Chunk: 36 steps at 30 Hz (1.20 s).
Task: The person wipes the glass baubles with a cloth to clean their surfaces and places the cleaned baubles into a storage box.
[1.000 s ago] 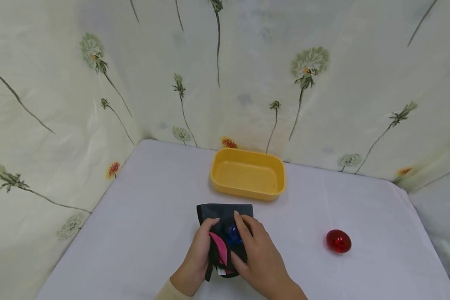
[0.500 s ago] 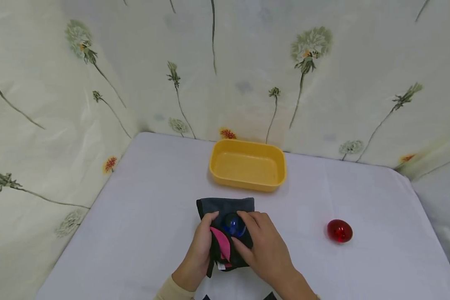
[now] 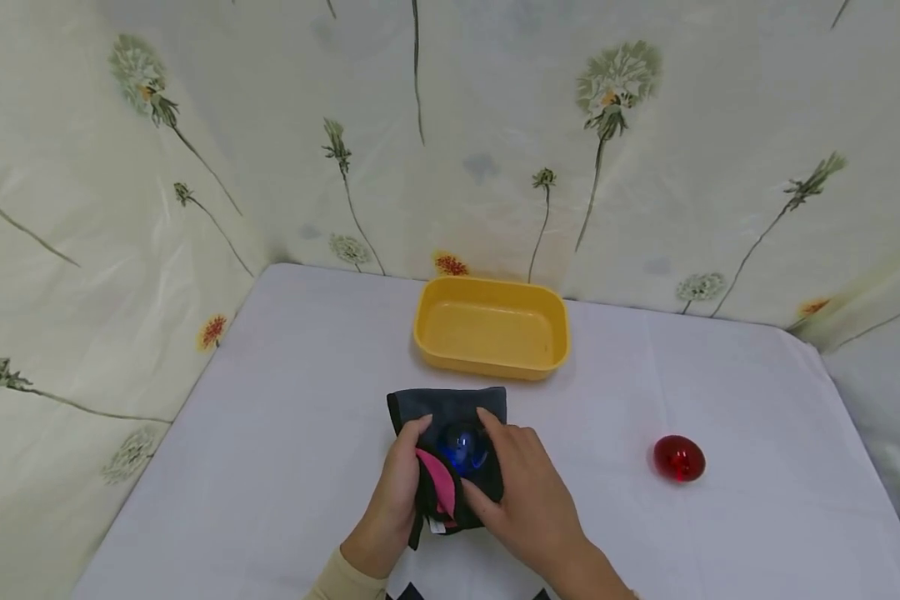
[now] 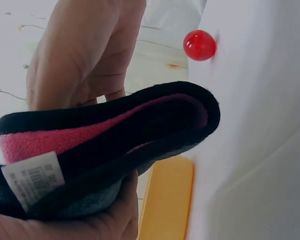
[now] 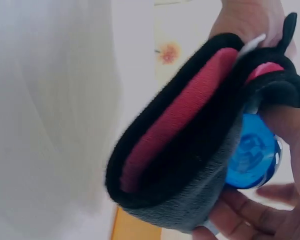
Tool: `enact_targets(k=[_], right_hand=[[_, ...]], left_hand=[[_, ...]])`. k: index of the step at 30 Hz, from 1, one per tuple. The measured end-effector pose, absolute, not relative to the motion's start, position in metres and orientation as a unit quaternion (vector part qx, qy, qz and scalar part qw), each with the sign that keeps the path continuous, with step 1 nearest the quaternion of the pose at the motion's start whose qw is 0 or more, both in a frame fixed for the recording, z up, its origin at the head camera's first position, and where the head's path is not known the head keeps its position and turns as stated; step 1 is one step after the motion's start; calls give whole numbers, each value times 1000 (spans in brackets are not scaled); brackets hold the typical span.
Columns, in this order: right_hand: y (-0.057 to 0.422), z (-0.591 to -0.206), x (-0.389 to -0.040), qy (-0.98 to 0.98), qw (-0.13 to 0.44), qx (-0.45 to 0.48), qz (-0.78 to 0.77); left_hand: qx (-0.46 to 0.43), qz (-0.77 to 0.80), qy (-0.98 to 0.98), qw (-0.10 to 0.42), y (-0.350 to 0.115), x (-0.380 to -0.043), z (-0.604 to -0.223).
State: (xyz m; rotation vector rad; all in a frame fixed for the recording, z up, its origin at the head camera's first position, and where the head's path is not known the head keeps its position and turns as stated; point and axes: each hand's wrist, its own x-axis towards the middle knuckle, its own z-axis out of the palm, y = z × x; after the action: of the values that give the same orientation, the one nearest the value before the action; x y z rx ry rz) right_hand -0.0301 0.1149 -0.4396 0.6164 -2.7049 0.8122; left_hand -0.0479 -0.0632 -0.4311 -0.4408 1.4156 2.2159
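A folded grey cloth with black edging, a pink inner side and a white label is held up between both hands. The left hand grips its left side, thumb on top; in the left wrist view that hand's fingers support it from below. A shiny see-through blue ball rests against the cloth. Around the ball curve the right hand's thumb and fingers. The right wrist view shows the blue ball between that thumb and the fingers, pressed to the grey outer side of the cloth.
A yellow tray stands behind the hands, near the back edge of the white-covered table. To the right lies a shiny red egg-shaped ball. A curtain with dandelion prints hangs along the back and sides.
The right hand's fingers have shifted over the blue ball, and more of the ball shows now. The head view has tilted slightly, so everything sits higher in it. The left hand keeps its grip.
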Motion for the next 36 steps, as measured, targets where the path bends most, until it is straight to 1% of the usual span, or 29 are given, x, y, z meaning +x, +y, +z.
enact_targets(k=[3,6,17,25,29,36], right_hand=[[116,-439,-32,-922,151,231,272],[116,-438,-34,-920,164,231,271],[119,-433,-40,-921,164,195,293],[123,-423,-49,-938,132,109,302],[124,-419,-54,-938,145,87,303],[127,-413,-63,-928,187,83,311]], left_hand=[[-150,810,517,235,-64,-50,-428],[-152,802,524,242,-64,-51,-426],[-142,801,525,248,-58,-54,-417],[-102,820,506,247,-48,-57,-411],[-90,831,494,241,-44,-63,-408],[-69,836,495,229,-41,-72,-398]])
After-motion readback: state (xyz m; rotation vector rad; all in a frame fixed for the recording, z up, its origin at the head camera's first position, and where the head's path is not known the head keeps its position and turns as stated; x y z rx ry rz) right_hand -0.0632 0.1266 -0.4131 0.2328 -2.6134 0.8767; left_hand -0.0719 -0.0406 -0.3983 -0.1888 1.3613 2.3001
